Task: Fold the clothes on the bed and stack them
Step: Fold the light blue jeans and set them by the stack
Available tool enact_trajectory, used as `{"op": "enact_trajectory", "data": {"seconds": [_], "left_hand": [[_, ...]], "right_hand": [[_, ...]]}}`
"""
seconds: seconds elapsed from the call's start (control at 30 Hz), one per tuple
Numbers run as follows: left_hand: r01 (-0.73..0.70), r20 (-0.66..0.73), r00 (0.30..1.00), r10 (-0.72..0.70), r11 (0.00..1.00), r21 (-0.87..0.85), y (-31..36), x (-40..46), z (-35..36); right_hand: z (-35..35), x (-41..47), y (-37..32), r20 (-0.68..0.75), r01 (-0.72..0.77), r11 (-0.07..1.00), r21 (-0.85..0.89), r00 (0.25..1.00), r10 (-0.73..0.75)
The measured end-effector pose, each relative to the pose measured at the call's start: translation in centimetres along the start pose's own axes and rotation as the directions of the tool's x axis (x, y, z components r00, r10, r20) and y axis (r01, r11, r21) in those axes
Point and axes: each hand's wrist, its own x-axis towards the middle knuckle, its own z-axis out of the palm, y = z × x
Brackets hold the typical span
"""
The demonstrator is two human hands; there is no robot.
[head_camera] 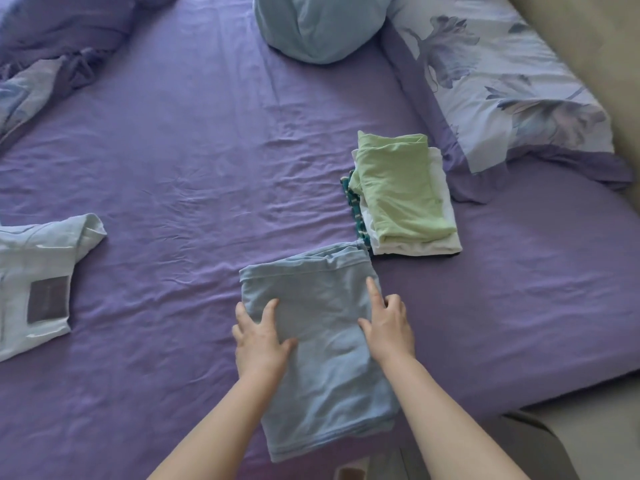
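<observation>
A light blue garment (325,368), folded into a long rectangle, lies on the purple bed sheet (180,168) near the front edge. My left hand (259,337) rests flat on its left side with fingers spread. On its right edge lies my right hand (388,323), index finger stretched out and the other fingers partly curled. Just beyond, to the right, stands a stack of folded clothes (401,199): a green piece on top, white under it, a teal patterned one at the bottom. A pale blue shirt (38,282) with a grey patch lies at the left edge.
A round light blue cushion (318,26) sits at the far middle. A floral pillow (498,81) lies at the far right, and a rumpled purple and floral blanket (52,53) at the far left. The bed's right edge meets a beige floor (588,427).
</observation>
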Motion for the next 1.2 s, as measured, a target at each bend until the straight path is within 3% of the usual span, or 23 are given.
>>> {"op": "enact_trajectory", "data": {"seconds": [0.2, 0.4, 0.73, 0.9, 0.97, 1.07, 1.13, 1.2], "left_hand": [[-0.028, 0.005, 1.000, 0.028, 0.999, 0.035, 3.2, -2.6, -0.1], [0.025, 0.107, 0.994, -0.024, 1.000, -0.007, 7.2, -6.9, 2.7], [-0.227, 0.156, 0.965, 0.212, 0.970, 0.089, 13.2, -7.7, 6.9], [-0.224, 0.232, 0.958, 0.170, 0.947, 0.231, 13.7, -5.3, 8.5], [-0.340, 0.211, 0.938, 0.274, 0.847, 0.409, 13.7, -4.7, 8.9], [-0.635, 0.315, 0.770, 0.556, 0.611, 0.474, 14.2, -4.6, 10.0], [-0.705, 0.401, 0.709, 0.580, 0.553, 0.445, 14.6, -4.5, 10.9], [-0.697, 0.449, 0.717, 0.533, 0.543, 0.467, 14.9, -4.1, 11.6]], "right_hand": [[-2.9, -0.9, 2.2, 0.008, 0.025, 1.000, -0.017, 1.000, -0.025], [-6.1, -2.8, 6.9, -0.011, 0.059, 0.989, -0.138, 0.998, -0.062], [-7.2, -4.1, 15.3, -0.126, -0.139, 0.989, -0.057, 0.983, 0.131], [-5.7, -2.5, 16.8, -0.105, -0.151, 0.987, -0.045, 0.984, 0.146], [-5.2, -2.0, 16.7, -0.090, -0.149, 0.978, -0.149, 0.987, 0.136], [-4.8, -1.6, 15.5, -0.072, 0.051, 0.948, -0.313, 0.994, -0.077], [-4.3, -1.0, 14.7, -0.033, 0.209, 0.916, -0.343, 0.972, -0.234], [-3.5, 0.0, 14.5, 0.081, 0.285, 0.897, -0.338, 0.958, -0.273]]}}
